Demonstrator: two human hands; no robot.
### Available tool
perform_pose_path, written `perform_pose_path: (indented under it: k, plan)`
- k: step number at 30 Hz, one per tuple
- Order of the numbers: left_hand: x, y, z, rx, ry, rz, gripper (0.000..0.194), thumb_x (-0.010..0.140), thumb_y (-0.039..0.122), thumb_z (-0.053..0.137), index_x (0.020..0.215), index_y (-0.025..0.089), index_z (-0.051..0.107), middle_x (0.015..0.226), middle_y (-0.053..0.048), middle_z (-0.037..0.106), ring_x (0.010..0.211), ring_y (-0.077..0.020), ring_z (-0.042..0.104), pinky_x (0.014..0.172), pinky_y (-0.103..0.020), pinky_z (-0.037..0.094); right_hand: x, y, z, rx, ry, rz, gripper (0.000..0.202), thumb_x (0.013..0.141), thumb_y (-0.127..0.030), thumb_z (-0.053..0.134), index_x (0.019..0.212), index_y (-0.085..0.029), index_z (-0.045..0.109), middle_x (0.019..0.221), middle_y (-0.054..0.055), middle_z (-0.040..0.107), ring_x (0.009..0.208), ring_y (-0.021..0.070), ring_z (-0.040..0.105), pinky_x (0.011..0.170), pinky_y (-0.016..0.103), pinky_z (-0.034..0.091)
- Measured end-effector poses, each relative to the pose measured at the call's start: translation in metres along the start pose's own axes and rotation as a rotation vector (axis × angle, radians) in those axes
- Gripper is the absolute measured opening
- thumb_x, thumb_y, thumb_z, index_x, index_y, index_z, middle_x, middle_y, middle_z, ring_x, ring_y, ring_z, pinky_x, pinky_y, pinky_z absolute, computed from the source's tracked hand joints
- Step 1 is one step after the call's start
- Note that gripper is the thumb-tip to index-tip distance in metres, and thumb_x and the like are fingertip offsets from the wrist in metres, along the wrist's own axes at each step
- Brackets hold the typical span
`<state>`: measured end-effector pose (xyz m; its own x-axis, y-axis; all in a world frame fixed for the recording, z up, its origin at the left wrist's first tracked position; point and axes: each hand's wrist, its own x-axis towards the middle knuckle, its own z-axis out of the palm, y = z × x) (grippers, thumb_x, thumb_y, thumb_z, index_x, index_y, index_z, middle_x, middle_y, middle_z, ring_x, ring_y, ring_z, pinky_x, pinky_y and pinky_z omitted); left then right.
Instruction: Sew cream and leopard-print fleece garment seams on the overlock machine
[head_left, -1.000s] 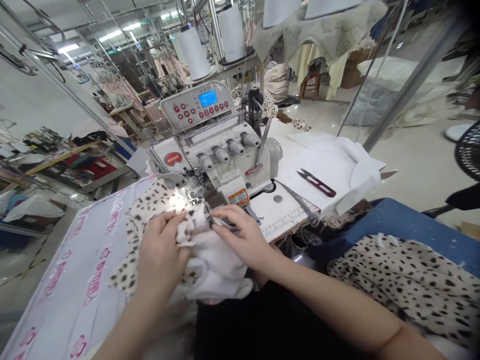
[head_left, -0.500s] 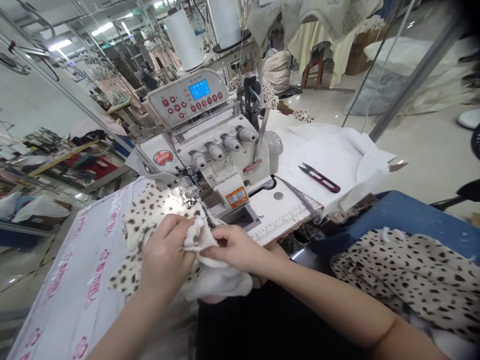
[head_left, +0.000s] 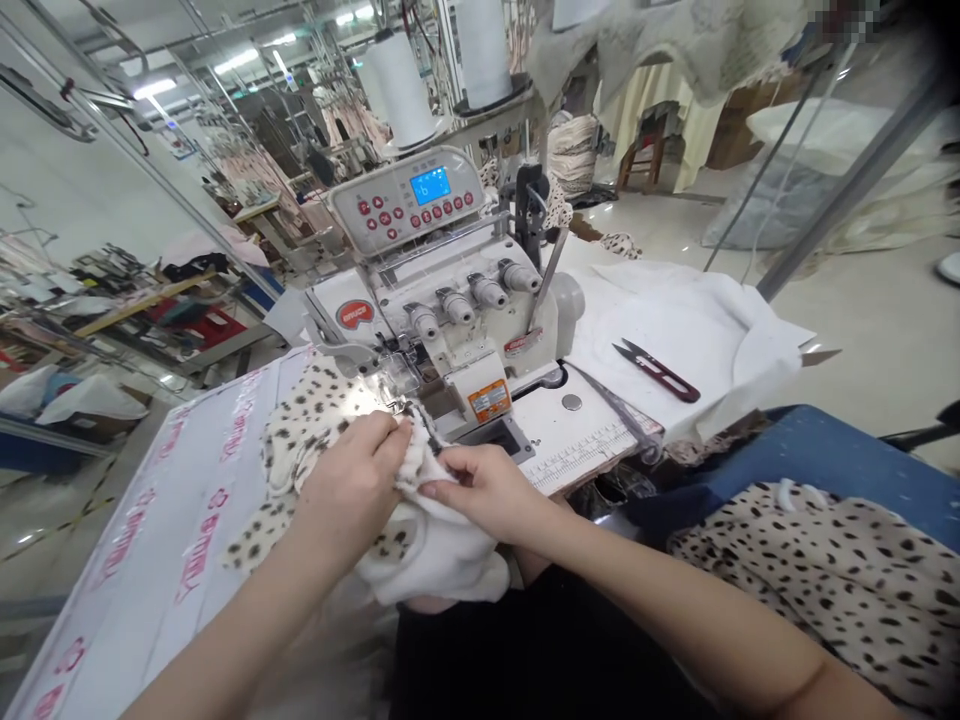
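Well, I'm pinching the bunched edge of a spotted white cloth (head_left: pixel 450 555) with my left hand (head_left: pixel 356 485), while my right hand (head_left: pixel 491 495) is holding its white folds between thumb and fingers. The cloth is lying just before the sewing machine (head_left: pixel 469 320); snips (head_left: pixel 658 371) are resting to the right.

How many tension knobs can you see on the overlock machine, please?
4, in a slanting row below the control panel: the leftmost knob, second knob, third knob and rightmost knob, nearest the metal lever. None looks hidden.
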<state>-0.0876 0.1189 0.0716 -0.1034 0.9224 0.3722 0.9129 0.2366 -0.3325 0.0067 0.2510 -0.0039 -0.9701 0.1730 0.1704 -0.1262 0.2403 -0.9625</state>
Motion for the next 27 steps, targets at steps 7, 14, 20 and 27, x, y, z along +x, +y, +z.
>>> perform_pose_path:
  k: [7,14,20,27]
  plan:
    - [-0.008,0.001,-0.007,-0.190,0.025,-0.098,0.024,0.081,0.017,0.049,0.102,0.009,0.057,0.095,-0.009,0.053,0.087,-0.0191,0.052,0.073,-0.029,0.047,0.002,-0.001,0.001,-0.063,0.035,0.018,0.026,0.076,-0.031,0.059,0.060,-0.017,0.044,0.054,-0.006,0.038,0.052,0.0074,0.036,0.048,0.020,0.023]
    - [-0.020,0.017,-0.005,-0.212,0.077,-0.217,0.032,0.073,0.006,0.049,0.104,0.012,0.059,0.103,-0.009,0.052,0.094,-0.0214,0.049,0.081,-0.033,0.044,-0.009,-0.010,-0.005,-0.027,0.009,0.027,0.022,0.076,-0.030,0.058,0.062,-0.017,0.046,0.056,-0.006,0.041,0.054,0.0079,0.038,0.049,0.020,0.024]
    - [-0.023,0.014,0.000,-0.149,0.073,-0.092,0.029,0.075,0.008,0.051,0.104,0.008,0.056,0.101,-0.013,0.053,0.091,-0.0239,0.048,0.078,-0.037,0.045,-0.015,-0.006,-0.004,-0.015,0.000,0.022,0.022,0.079,-0.029,0.056,0.063,-0.017,0.047,0.057,-0.006,0.041,0.056,0.0080,0.038,0.049,0.020,0.023]
    - [-0.010,-0.005,-0.001,-0.166,-0.012,-0.039,0.037,0.068,0.000,0.041,0.100,0.009,0.056,0.098,-0.010,0.051,0.089,-0.0207,0.048,0.075,-0.031,0.046,0.001,-0.001,-0.007,-0.052,0.057,0.000,0.022,0.077,-0.030,0.058,0.063,-0.016,0.048,0.056,-0.006,0.040,0.054,0.0075,0.036,0.050,0.019,0.025]
